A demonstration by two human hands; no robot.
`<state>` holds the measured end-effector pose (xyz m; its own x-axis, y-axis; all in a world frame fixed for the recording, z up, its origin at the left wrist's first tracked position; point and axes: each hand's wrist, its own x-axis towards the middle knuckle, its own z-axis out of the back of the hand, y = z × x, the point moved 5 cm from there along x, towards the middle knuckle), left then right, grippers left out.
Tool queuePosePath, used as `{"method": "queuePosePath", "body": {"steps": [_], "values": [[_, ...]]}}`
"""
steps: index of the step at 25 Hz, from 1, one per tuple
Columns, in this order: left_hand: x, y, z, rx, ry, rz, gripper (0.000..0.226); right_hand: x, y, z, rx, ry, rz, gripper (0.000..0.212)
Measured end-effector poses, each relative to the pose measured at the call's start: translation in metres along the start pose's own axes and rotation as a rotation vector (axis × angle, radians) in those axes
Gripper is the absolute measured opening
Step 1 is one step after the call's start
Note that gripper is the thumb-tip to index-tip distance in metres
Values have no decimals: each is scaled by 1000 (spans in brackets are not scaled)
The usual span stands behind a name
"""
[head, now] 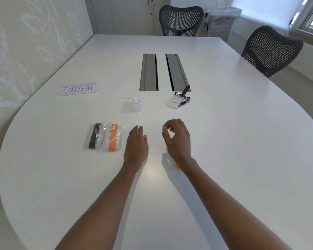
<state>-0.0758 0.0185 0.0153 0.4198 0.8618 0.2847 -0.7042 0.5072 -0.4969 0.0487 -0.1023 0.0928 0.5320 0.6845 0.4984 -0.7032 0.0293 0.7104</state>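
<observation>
- Nearest to me, at 12 o'clock on the white table [242, 150], a clear packet [167, 160] lies under my right wrist. It shows an orange bit at its near end, but it is blurred and mostly covered, so I can't say what is in it.
- My right hand [177, 138] hovers just past it, fingers loosely curled, thumb and forefinger close, pinching nothing that I can see.
- My left hand [136, 143], at 11 o'clock, has straight fingers, palm down, gripping nothing.
- Just beside it at 10 o'clock lies the orange-strap packet [113, 138], overlapping the black-strap packet [94, 138].
- Farther, at 12 o'clock, lies an empty clear bag [132, 105]. A badge [173, 103] on a dark lanyard is at 1 o'clock.
- The CHECK-IN sign [78, 89] stands at 10 o'clock.
</observation>
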Motion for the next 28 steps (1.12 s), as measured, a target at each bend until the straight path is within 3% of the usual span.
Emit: {"method": "queuePosePath", "body": {"steps": [3,6,12,22,28], "values": [[-2,-1,-13,87,44,-7,50,38,-4,-43,-77,204,47,2],[1,1,-15,102,43,-17,51,77,-20,-84,-110,327,-34,5],[-1,-3,-12,158,-1,-14,49,127,-72,-148,-2,317,-421,16],[0,-6,-10,210,-7,-5,45,199,-87,-214,-10,288,-451,41],[2,-5,-11,222,1,-5,47,219,-88,-236,-154,350,-355,23]]}}
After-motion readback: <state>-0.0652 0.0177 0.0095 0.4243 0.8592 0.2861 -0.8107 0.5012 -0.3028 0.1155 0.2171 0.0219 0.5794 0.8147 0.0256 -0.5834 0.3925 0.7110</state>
